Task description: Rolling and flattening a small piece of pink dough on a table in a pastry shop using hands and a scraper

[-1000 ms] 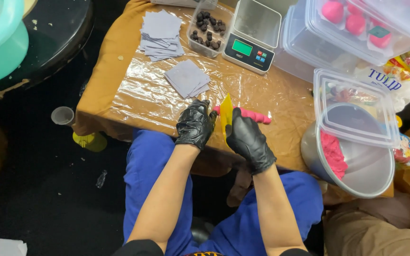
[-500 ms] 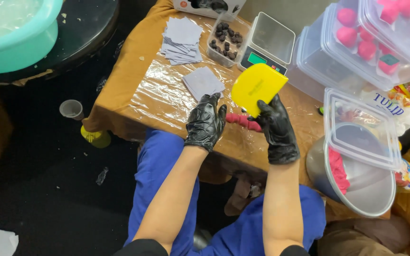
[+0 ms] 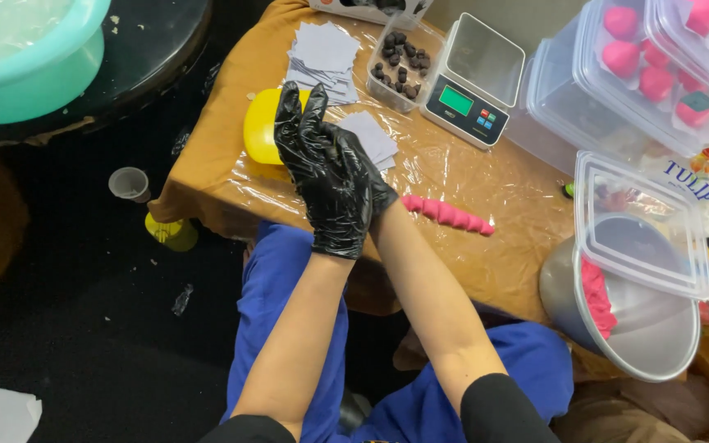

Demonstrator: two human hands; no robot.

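My left hand (image 3: pixel 326 168), in a black glove, is raised over the table's left part with its fingers straight and apart, holding nothing. My right hand (image 3: pixel 384 195), also gloved in black, sits just behind the left hand and is mostly hidden by it. Whether it grips anything is not visible. A yellow flat scraper (image 3: pixel 259 131) lies at the table's left edge, partly behind my left fingers. A pink ridged dough roll (image 3: pixel 450 216) rests on the plastic-covered table (image 3: pixel 486 176), just right of my hands and apart from them.
Grey paper squares (image 3: pixel 322 51), a tub of dark balls (image 3: pixel 400 67) and a digital scale (image 3: pixel 473 82) stand at the back. Clear boxes of pink balls (image 3: pixel 650 70) and a metal bowl with pink dough (image 3: pixel 617 324) are on the right. A teal basin (image 3: pixel 26 57) sits far left.
The yellow scraper, held up in my right hand before, now lies at the table's left edge. Both hands have moved left, off the pink roll.
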